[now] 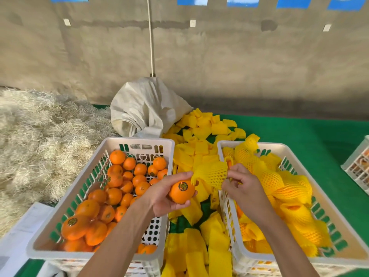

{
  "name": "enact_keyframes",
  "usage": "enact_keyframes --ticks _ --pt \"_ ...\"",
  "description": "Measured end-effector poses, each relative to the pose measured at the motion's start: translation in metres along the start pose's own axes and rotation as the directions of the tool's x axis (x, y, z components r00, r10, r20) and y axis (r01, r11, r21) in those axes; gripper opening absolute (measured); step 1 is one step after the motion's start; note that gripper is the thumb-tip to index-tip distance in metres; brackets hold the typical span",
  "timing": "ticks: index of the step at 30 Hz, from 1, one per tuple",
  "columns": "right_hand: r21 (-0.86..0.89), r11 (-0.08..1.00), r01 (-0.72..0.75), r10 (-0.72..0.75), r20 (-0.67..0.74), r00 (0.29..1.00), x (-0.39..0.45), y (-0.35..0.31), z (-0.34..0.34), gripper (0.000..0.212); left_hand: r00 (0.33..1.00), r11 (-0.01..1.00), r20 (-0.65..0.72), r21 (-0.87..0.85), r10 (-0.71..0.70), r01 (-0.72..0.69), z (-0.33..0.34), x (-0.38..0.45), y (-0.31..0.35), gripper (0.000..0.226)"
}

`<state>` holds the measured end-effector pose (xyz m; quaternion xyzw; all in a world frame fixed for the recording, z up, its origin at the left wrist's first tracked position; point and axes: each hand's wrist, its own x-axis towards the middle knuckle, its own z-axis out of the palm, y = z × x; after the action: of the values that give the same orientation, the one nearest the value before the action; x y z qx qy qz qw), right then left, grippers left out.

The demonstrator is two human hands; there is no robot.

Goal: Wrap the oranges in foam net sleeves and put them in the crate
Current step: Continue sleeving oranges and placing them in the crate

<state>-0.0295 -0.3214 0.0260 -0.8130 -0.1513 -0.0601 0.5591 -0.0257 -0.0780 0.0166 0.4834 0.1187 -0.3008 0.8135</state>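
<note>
Cradling a bare orange (182,192) in curled fingers and thumb, the left hand (167,194) sits near the middle of the view, just past the right rim of the left crate (137,141). A round dark sticker shows on the orange's upper face. At about two o'clock from this fruit, the right hand (242,186) pinches one end of a yellow foam net sleeve (211,173) between thumb and fingertips; the other fingers are loosely curled. The sleeve is stretched sideways between the two hands, and its left end touches the left index finger just above the orange. Whether that finger actually grips the sleeve cannot be told.

The left crate, white plastic with slotted walls, lies at eight o'clock from the hands and holds a heap of unwrapped oranges (111,192), several bearing the same dark sticker. The right crate (295,156), at four o'clock, holds oranges already in yellow netting (283,182), piled against its far and right walls. Between the two crates, running from twelve o'clock down to six, a loose spread of flat yellow sleeves (199,144) covers the green table covering (299,132). A crumpled white woven sack (143,108) stands at twelve o'clock behind the sleeves. Pale straw (40,136) is heaped at ten o'clock. Part of another white crate (359,166) shows at the three o'clock edge.
</note>
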Motion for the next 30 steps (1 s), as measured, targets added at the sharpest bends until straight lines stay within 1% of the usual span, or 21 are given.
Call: enact_keyframes --ticks 1,3,5,7,9,12,13,15,16,17,18,19,20,21,22,23,24,25,27,28,30 --pt "0.007 1.0 0.015 -0.015 -0.003 1.0 0.0 0.0 0.001 0.019 1.0 0.999 -0.021 0.032 -0.004 0.005 0.0 0.001 0.0 0.065" --pt "0.039 0.999 0.025 -0.026 0.034 0.999 -0.002 0.003 0.003 0.038 0.998 0.997 -0.055 0.079 0.0 0.004 0.001 0.002 -0.001 0.067" --pt "0.096 0.994 -0.048 0.033 0.154 0.988 -0.005 0.006 0.005 0.053 0.997 0.994 -0.081 0.112 0.015 -0.006 -0.001 0.003 -0.003 0.067" --pt "0.143 0.983 -0.116 0.086 0.201 0.976 -0.006 0.011 0.009 0.056 0.995 0.987 -0.097 0.16 0.036 -0.02 -0.003 0.004 -0.005 0.063" --pt "0.174 0.978 -0.116 0.084 0.182 0.98 -0.006 0.017 0.014 0.055 0.994 0.973 -0.104 0.228 0.043 -0.018 -0.003 0.004 -0.006 0.056" --pt "0.248 0.956 -0.159 0.094 0.257 0.962 -0.006 0.024 0.023 0.052 0.993 0.96 -0.112 0.28 0.033 0.0 -0.004 0.005 -0.008 0.05" --pt "0.271 0.944 -0.189 0.114 0.271 0.956 -0.005 0.025 0.025 0.049 0.992 0.958 -0.121 0.288 0.034 0.002 -0.005 0.005 -0.008 0.051" --pt "0.284 0.934 -0.216 0.152 0.23 0.961 -0.002 0.029 0.027 0.037 0.991 0.949 -0.124 0.314 0.046 -0.004 -0.007 0.005 -0.009 0.053" --pt "0.273 0.936 -0.221 0.169 0.201 0.965 0.0 0.031 0.027 0.031 0.992 0.955 -0.118 0.295 0.052 -0.015 -0.008 0.006 -0.009 0.052" --pt "0.247 0.943 -0.222 0.179 0.182 0.967 0.001 0.031 0.027 0.027 0.992 0.973 -0.113 0.227 0.058 -0.031 -0.01 0.007 -0.009 0.05" --pt "0.178 0.962 -0.209 0.178 0.172 0.969 0.002 0.031 0.026 0.022 0.991 0.992 -0.115 0.115 0.07 -0.057 -0.012 0.007 -0.008 0.045" --pt "0.057 0.981 -0.185 0.173 0.176 0.969 0.003 0.029 0.024 0.019 0.989 0.995 -0.114 -0.005 0.095 -0.096 -0.014 0.007 -0.006 0.039" --pt "-0.131 0.977 -0.171 0.194 0.19 0.962 0.004 0.025 0.022 0.031 0.984 0.986 -0.116 -0.085 0.136 -0.146 -0.016 0.007 -0.004 0.036" --pt "-0.343 0.928 -0.148 0.23 0.212 0.95 0.006 0.02 0.021 0.051 0.976 0.975 -0.124 -0.108 0.181 -0.194 -0.017 0.008 -0.002 0.039" --pt "-0.543 0.835 -0.092 0.252 0.228 0.94 0.007 0.013 0.02 0.069 0.965 0.967 -0.13 -0.089 0.227 -0.24 -0.018 0.008 0.0 0.048" --pt "-0.69 0.724 -0.013 0.244 0.238 0.94 0.009 0.007 0.022 0.08 0.954 0.96 -0.128 -0.042 0.271 -0.278 -0.017 0.007 0.002 0.056" --pt "-0.768 0.639 0.051 0.221 0.247 0.943 0.012 0.002 0.025 0.086 0.944 0.951 -0.115 0.022 0.309 -0.309 -0.015 0.005 0.004 0.059" --pt "-0.803 0.59 0.089 0.203 0.254 0.945 0.016 -0.001 0.029 0.09 0.936 0.939 -0.087 0.091 0.341 -0.333 -0.011 0.003 0.005 0.058" --pt "-0.827 0.545 0.134 0.186 0.276 0.943 0.023 -0.006 0.037 0.09 0.924 0.903 -0.017 0.219 0.382 -0.369 -0.003 -0.002 0.005 0.054" --pt "-0.831 0.537 0.143 0.185 0.281 0.942 0.026 -0.007 0.039 0.083 0.919 0.887 0.013 0.254 0.395 -0.385 0.001 -0.003 0.003 0.054" --pt "-0.83 0.534 0.159 0.183 0.297 0.937 0.029 -0.009 0.042 0.059 0.896 0.843 0.026 0.33 0.443 -0.426 0.006 -0.003 -0.001 0.056"
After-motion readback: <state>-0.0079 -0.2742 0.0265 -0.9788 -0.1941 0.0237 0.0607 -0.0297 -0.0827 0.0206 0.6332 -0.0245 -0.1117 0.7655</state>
